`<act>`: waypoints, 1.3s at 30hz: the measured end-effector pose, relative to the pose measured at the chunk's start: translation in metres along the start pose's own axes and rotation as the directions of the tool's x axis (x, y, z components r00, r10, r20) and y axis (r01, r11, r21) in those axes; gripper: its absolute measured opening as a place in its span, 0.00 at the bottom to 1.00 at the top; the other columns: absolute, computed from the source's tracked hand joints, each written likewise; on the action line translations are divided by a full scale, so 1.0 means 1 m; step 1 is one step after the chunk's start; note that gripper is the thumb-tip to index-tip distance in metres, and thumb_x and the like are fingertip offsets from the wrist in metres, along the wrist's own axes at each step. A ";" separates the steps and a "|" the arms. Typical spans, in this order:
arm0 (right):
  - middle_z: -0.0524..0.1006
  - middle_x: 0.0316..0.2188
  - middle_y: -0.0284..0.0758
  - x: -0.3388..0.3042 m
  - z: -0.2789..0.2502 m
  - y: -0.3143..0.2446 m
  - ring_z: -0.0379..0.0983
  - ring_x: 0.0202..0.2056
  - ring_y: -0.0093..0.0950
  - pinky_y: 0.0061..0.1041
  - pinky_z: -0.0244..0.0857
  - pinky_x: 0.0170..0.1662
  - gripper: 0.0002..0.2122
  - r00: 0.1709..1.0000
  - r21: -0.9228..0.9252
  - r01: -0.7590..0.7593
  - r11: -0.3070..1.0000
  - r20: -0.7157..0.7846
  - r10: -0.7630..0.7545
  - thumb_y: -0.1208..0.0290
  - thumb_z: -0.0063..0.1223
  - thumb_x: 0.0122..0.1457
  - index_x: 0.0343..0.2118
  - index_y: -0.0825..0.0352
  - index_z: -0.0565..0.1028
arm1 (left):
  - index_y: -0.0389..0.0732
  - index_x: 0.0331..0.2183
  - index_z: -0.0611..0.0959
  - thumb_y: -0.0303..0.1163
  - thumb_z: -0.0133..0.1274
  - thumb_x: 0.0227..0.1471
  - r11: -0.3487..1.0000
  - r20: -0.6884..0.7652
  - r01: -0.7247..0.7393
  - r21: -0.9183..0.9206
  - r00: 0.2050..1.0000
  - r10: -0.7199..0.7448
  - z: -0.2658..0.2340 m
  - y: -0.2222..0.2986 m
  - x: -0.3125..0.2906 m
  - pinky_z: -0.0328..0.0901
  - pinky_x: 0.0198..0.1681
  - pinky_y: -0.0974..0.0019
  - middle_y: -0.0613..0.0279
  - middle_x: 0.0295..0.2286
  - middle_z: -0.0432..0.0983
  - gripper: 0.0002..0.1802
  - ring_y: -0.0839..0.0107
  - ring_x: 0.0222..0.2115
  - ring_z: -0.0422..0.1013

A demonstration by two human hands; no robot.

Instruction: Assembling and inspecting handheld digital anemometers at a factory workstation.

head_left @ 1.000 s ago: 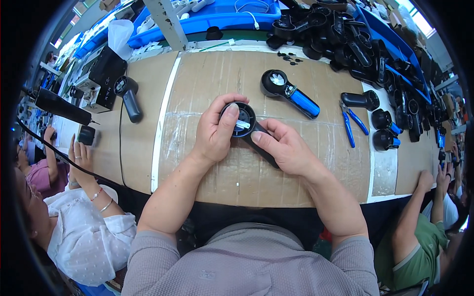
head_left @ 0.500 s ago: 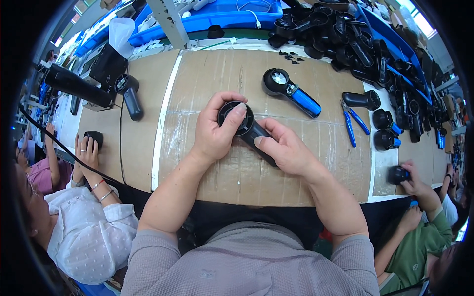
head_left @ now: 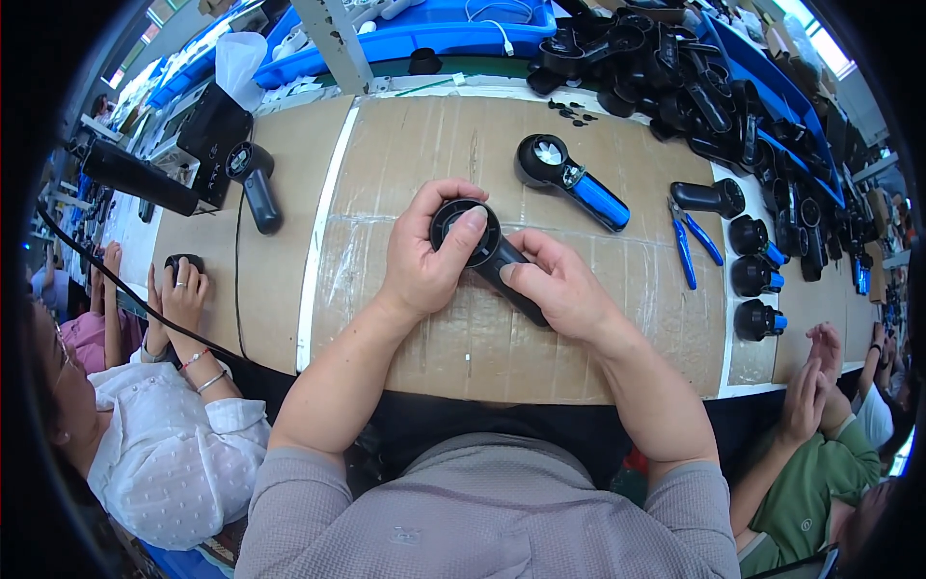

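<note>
Left grip: the left hand point(head_left: 424, 256) curls round the head of a black handheld device point(head_left: 492, 264), thumb pressed over the open round face, fingertips on the far rim.
Right grip: the right hand point(head_left: 559, 289) is closed on the handle, thumb on top; its other fingers partly hidden.
Black device: held between both hands, head at the left palm's 1 o'clock, handle running toward 4–5 o'clock. Cannot tell if it touches the tabletop point(head_left: 405, 145).
2 o'clock of device: opened unit with blue cylinder point(head_left: 598, 201), near, apart from the fingers.
1 o'clock: small black pieces point(head_left: 571, 114), farther off.
3 o'clock: blue-handled pliers point(head_left: 684, 251), then a row of three round black parts point(head_left: 750, 277).
Cardboard room: stretches toward 12, and at 9 as far as a white strip point(head_left: 323, 227).
Near edge: 6 o'clock, beneath both forearms; a white speck point(head_left: 469, 357) lies just inside it.
</note>
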State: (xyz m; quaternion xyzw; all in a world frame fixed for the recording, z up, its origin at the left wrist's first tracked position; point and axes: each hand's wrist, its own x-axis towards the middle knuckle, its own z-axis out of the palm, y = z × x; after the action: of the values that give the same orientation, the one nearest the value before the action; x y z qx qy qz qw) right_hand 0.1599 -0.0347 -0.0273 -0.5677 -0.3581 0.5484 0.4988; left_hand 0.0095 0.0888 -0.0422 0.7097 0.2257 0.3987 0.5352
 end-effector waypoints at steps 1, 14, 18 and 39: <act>0.77 0.32 0.30 0.000 0.000 -0.001 0.69 0.31 0.17 0.13 0.61 0.35 0.09 1.000 -0.007 0.001 1.000 0.000 -0.001 0.73 0.52 0.62 0.44 0.68 0.75 | 0.39 0.47 0.80 0.38 0.54 0.61 1.000 0.001 -0.003 0.002 1.000 0.003 0.000 0.000 0.000 0.70 0.44 0.67 0.57 0.38 0.79 0.16 0.66 0.36 0.74; 0.77 0.30 0.30 -0.001 0.002 -0.004 0.68 0.29 0.16 0.13 0.60 0.33 0.09 1.000 -0.018 -0.009 1.000 -0.009 0.009 0.72 0.52 0.62 0.43 0.68 0.76 | 0.39 0.47 0.80 0.40 0.53 0.62 1.000 0.007 0.008 0.026 1.000 -0.008 0.000 0.003 -0.002 0.70 0.43 0.67 0.57 0.38 0.79 0.17 0.66 0.37 0.74; 0.77 0.30 0.30 -0.001 0.000 -0.002 0.68 0.28 0.16 0.13 0.60 0.32 0.10 1.000 -0.004 0.008 1.000 -0.012 -0.008 0.72 0.51 0.62 0.44 0.68 0.76 | 0.39 0.47 0.80 0.40 0.51 0.64 1.000 0.015 0.027 -0.015 1.000 -0.027 0.001 -0.002 -0.001 0.70 0.44 0.67 0.57 0.39 0.79 0.16 0.67 0.37 0.74; 0.81 0.32 0.37 0.001 -0.004 0.002 0.73 0.29 0.20 0.15 0.65 0.33 0.12 1.000 0.081 -0.009 0.997 0.021 0.008 0.71 0.50 0.64 0.47 0.70 0.77 | 0.38 0.48 0.79 0.43 0.36 0.72 0.998 0.006 0.009 -0.068 1.000 -0.009 0.004 -0.004 0.003 0.69 0.45 0.70 0.57 0.39 0.78 0.22 0.71 0.37 0.74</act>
State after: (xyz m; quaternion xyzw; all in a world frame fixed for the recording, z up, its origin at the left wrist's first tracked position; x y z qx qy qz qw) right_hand 0.1638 -0.0348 -0.0300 -0.5427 -0.3381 0.5704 0.5155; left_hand 0.0146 0.0901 -0.0458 0.6911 0.2135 0.4018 0.5616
